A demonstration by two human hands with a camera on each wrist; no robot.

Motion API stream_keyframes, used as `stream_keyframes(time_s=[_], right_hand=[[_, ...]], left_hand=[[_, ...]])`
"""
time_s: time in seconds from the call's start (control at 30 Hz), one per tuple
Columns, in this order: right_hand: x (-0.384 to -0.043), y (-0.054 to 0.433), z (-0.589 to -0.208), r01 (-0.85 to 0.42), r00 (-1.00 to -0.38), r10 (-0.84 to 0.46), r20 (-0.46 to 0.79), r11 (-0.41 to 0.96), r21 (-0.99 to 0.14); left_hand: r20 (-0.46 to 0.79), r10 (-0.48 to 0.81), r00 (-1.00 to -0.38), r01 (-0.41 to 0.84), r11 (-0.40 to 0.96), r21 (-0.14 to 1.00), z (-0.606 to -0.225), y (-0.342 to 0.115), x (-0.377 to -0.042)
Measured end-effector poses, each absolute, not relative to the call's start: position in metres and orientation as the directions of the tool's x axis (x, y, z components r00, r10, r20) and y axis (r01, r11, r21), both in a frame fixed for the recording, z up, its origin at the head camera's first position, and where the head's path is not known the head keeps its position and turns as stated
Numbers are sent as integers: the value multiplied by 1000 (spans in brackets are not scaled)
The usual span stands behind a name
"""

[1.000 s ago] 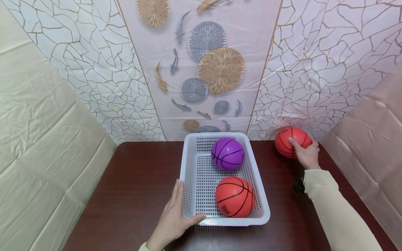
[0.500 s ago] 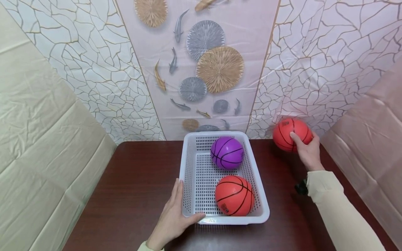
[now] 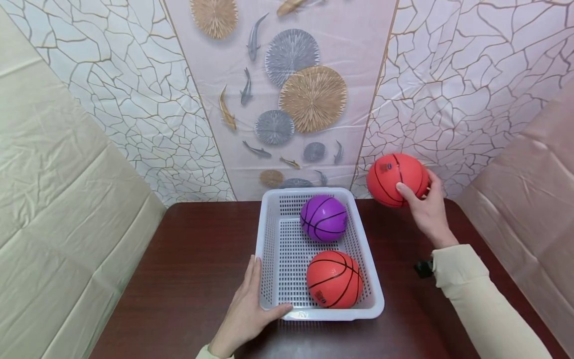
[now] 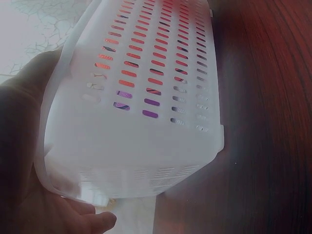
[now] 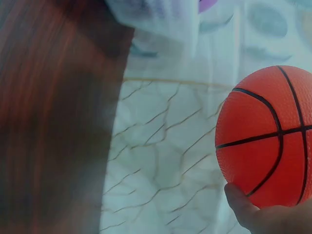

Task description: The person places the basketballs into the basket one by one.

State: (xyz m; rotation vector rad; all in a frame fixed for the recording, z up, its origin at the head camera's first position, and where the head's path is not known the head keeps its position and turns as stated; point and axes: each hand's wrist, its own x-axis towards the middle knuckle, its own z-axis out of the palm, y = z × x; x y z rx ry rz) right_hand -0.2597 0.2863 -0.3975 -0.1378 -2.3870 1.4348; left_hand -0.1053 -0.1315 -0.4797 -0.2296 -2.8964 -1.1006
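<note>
A white plastic basket (image 3: 264, 239) with slotted walls stands on the dark wooden table, holding a purple ball (image 3: 324, 219) at its far end and a red ball (image 3: 334, 280) at its near end. My left hand (image 3: 246, 311) rests at the basket's near left corner, thumb on the front rim and fairly straight fingers along the left side. To the right of the basket, my right hand (image 3: 428, 209) grips another red ball (image 3: 394, 179) with black lines, thumb on its near face. This ball hangs above the table's back edge. In the right wrist view the thumb (image 5: 239, 204) presses its side.
The table (image 3: 197, 259) reaches back to a patterned wall cloth (image 3: 314, 99). Plain beige cloth sides (image 3: 80, 199) slope up at left and right. A small black object (image 3: 423, 268) shows under the right sleeve.
My right hand has lifted the red ball from the table's far right corner and brought it left, closer to the basket. The left hand and basket stay in place.
</note>
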Motion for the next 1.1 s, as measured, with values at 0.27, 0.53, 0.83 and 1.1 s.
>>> stream_keyframes(time_s=[0.27, 0.53, 0.83, 1.1], right_hand=[[-253, 256, -385, -234, -925, 155, 348, 489, -840], [-250, 232, -382, -287, -924, 75, 376, 513, -809], [-245, 207, -374, -394, -907, -58, 418, 471, -789], [-232, 177, -359, -483, -875, -204, 439, 439, -758]], left_hand=[[89, 124, -988, 152, 732, 664, -480, -131, -106], [81, 119, -990, 143, 729, 670, -481, -132, -106], [90, 127, -988, 154, 725, 671, -482, -132, -106], [95, 129, -987, 159, 720, 675, -482, -132, -107]])
